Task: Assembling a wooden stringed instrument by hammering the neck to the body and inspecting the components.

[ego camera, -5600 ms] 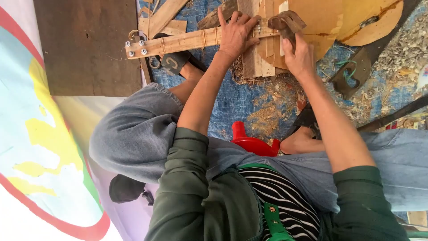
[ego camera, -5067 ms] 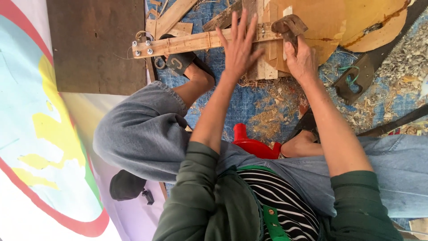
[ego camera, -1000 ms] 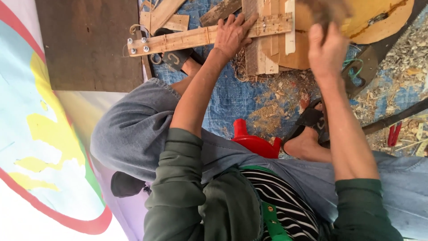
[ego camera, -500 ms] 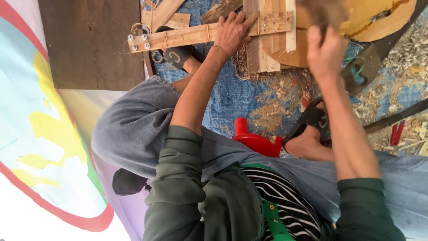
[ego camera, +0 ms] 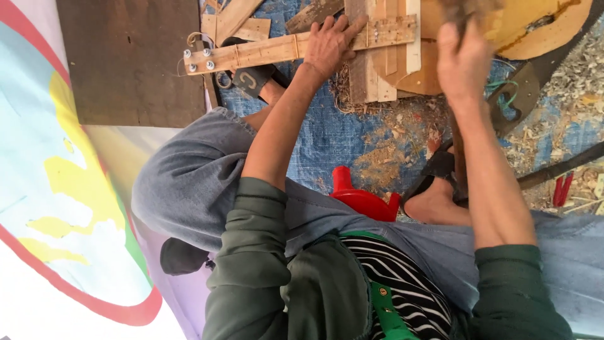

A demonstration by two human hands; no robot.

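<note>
A pale wooden guitar neck (ego camera: 296, 47) with metal tuning pegs lies across stacked planks (ego camera: 384, 63) on the blue tarp (ego camera: 352, 145). The left hand (ego camera: 330, 44) presses flat on it, fingers spread. The right hand (ego camera: 462, 60), earlier down at the planks, is now raised, clenched around a blurred brown tool (ego camera: 469, 9). Curly shavings (ego camera: 390, 148) lie below the planks.

Single head cam, close, looking down over arms (ego camera: 277, 132), view rotated sideways.

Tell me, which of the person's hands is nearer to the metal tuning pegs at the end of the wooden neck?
Left. The left hand presses on the wooden neck, partway along from the tuning pegs. The right hand is raised farther off, gripping a blurred tool.
</note>
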